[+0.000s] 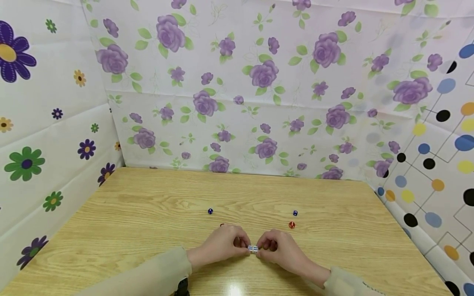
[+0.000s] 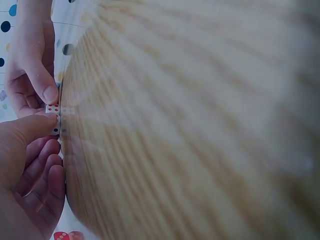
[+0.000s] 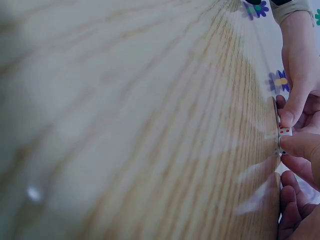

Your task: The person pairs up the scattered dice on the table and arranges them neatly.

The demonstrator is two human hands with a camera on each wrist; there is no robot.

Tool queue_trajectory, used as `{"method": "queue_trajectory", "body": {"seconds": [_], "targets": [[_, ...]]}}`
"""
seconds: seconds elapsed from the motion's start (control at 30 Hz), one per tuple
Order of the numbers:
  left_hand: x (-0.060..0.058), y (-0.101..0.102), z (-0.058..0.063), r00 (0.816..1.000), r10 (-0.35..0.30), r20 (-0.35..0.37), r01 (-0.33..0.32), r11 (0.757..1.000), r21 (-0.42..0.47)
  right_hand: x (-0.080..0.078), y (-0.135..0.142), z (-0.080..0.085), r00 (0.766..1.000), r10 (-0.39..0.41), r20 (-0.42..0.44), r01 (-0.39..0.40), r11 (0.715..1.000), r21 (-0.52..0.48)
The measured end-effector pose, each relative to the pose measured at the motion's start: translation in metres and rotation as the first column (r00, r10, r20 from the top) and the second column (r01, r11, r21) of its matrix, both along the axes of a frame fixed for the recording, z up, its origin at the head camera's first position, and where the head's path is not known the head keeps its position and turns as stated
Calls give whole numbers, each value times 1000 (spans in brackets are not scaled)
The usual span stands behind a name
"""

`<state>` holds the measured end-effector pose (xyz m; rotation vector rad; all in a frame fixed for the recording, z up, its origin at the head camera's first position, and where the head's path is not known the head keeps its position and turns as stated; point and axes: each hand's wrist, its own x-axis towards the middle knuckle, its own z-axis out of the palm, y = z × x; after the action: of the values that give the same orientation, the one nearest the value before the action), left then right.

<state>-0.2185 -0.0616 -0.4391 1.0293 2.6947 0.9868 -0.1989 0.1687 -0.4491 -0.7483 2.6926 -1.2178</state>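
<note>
Two white dice sit side by side on the wooden table (image 1: 155, 201), near its front middle. My left hand (image 1: 226, 243) pinches the left white die (image 1: 250, 248) between thumb and fingertips. From the other side, my right hand (image 1: 282, 250) pinches the right white die (image 1: 256, 249) in the same manner. Both dice show several dark dots on top in the head view. In the left wrist view, red dots show on the side of one white die (image 2: 52, 108). Thumbs and fingertips hide parts of both dice.
Beyond my right hand lie a red die (image 1: 291, 225) and a blue die (image 1: 295, 213). Farther left is another blue die (image 1: 210, 211). A second red die (image 1: 222, 225) is partly hidden behind my left hand. Patterned cloth walls (image 1: 237, 123) border the table.
</note>
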Motion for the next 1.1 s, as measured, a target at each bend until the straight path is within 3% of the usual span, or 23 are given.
{"method": "queue_trajectory", "body": {"seconds": [1.1], "targets": [[2,1,0,1000,10,5,-10,1000,3,0,0,2,1000,2,16,-2,1000,7]]}}
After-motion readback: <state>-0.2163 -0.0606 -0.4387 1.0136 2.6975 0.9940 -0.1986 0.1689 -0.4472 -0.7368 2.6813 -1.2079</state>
